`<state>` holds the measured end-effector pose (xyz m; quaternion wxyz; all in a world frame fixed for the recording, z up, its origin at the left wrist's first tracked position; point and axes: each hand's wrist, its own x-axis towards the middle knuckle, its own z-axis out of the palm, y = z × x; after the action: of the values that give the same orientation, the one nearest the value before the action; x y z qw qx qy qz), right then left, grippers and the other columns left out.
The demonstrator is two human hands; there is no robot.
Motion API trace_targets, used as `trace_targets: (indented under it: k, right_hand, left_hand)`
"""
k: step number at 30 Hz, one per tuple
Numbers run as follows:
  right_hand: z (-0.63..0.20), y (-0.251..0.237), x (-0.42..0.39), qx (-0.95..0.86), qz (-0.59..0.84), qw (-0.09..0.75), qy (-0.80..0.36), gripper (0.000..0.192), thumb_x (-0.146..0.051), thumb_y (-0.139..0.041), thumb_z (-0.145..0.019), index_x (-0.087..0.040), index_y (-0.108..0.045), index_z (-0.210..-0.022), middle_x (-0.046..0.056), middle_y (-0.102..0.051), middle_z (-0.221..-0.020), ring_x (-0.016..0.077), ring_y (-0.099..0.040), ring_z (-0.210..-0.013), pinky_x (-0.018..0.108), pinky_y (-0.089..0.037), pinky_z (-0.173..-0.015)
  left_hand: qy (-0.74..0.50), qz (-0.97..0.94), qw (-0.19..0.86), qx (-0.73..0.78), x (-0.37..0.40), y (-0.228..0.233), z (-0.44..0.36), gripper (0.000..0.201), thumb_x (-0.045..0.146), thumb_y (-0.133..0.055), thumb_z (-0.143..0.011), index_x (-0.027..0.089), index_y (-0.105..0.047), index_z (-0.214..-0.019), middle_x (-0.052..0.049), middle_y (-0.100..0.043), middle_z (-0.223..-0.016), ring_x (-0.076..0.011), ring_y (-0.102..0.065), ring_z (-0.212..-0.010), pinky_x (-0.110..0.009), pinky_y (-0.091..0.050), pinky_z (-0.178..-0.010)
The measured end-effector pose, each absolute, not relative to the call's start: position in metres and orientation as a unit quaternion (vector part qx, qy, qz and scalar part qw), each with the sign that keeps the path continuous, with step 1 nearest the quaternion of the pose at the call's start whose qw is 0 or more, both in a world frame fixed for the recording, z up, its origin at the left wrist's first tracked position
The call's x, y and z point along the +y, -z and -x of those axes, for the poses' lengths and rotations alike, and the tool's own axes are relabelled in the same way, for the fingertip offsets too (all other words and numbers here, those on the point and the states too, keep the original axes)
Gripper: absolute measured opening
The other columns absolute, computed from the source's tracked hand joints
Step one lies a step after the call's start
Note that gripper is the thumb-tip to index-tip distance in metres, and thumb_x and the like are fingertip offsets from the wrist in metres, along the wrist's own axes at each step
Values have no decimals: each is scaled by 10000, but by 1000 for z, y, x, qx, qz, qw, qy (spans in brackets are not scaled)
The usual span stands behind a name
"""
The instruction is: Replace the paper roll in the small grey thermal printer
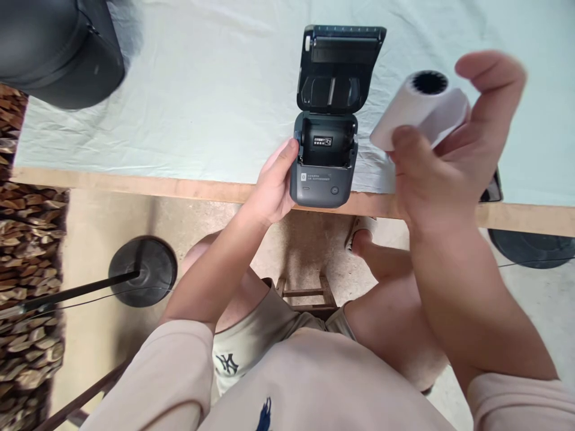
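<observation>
My left hand (279,179) grips the left side of a small dark label printer (322,185) at the table's front edge. The printer's lid (339,69) is swung up and back, and its paper bay holds no roll. To the right of the printer, my right hand (449,149) holds a white paper roll (398,114) between thumb and fingers, tilted, with its dark core facing up and away. A loose end of the paper curls out from the roll toward my palm. The roll is apart from the printer.
A pale green cloth (202,108) covers the table, with a wooden front edge (188,186). A black rounded object (63,54) stands at the back left. A dark item (493,188) lies partly hidden behind my right wrist. A round black stand base (142,270) is on the floor.
</observation>
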<state>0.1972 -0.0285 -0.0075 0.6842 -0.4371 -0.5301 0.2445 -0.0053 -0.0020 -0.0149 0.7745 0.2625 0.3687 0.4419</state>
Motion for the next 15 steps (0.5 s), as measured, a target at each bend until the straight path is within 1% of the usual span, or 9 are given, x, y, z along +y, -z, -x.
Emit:
trace_targets:
  k: [1,3,5,7,9,11,12,15]
  right_hand:
    - [-192,-4,-32,-585,441,649,-206,575,-561,-886,-952,-427,-591,-1427,0,-712,-1196,260,-794,-1039,473,-673,-900]
    - [-184,-24,-38,-672,463,561,-142,488,-380,-818,-979,-409,-606,-1417,16,-777,-1220,297,-815,-1091,498,-657,-957]
    - [-181,-35,-39,-720,513,458,-99,437,-203,-725,-958,-388,-653,-1347,31,-832,-1233,316,-825,-1100,491,-636,-952]
    - [-181,-36,-37,-736,570,356,-81,399,-128,-662,-959,-362,-695,-1281,47,-857,-1236,327,-831,-1088,483,-622,-932]
    - [-183,-31,-34,-745,595,293,-72,305,-139,-645,-994,-327,-721,-1222,66,-870,-1219,339,-836,-1064,484,-614,-915]
    - [-183,-26,-32,-758,586,283,-51,180,-193,-630,-1060,-295,-743,-1157,85,-882,-1191,347,-839,-1069,490,-605,-920]
    - [-182,-24,-33,-763,577,289,-35,151,-225,-616,-1098,-286,-752,-1124,91,-887,-1174,343,-837,-1076,494,-596,-934]
    - [-177,-21,-40,-779,535,327,9,220,-299,-598,-1165,-283,-769,-1028,73,-882,-1059,306,-820,-1066,487,-559,-962]
  left_hand:
    - [-448,-264,769,372,-3,15,5,387,523,-600,-1227,265,-740,-1480,-48,-859,-1529,-401,-674,-1685,-553,-714,-1285]
    - [-458,-275,760,371,-5,15,4,300,461,-658,-1205,246,-756,-1390,-54,-853,-1520,-400,-643,-1714,-553,-696,-1307]
    - [-464,-297,755,356,-8,16,3,235,408,-684,-1191,222,-772,-1306,-67,-855,-1495,-385,-621,-1737,-532,-676,-1332]
    - [-464,-324,754,333,-10,16,3,212,378,-685,-1189,211,-787,-1270,-73,-860,-1478,-366,-610,-1750,-501,-665,-1347]
    - [-464,-343,753,318,-10,17,4,210,375,-689,-1186,218,-796,-1272,-61,-871,-1461,-354,-622,-1743,-475,-673,-1337]
    - [-460,-343,754,320,-9,18,6,234,421,-700,-1179,240,-796,-1292,-47,-889,-1420,-355,-666,-1703,-458,-698,-1298]
    - [-454,-338,759,323,-9,19,6,263,461,-694,-1178,251,-792,-1302,-46,-898,-1393,-361,-690,-1678,-456,-714,-1271]
    - [-435,-331,776,316,-7,21,10,361,587,-644,-1178,270,-781,-1285,-49,-908,-1272,-379,-748,-1606,-468,-745,-1192]
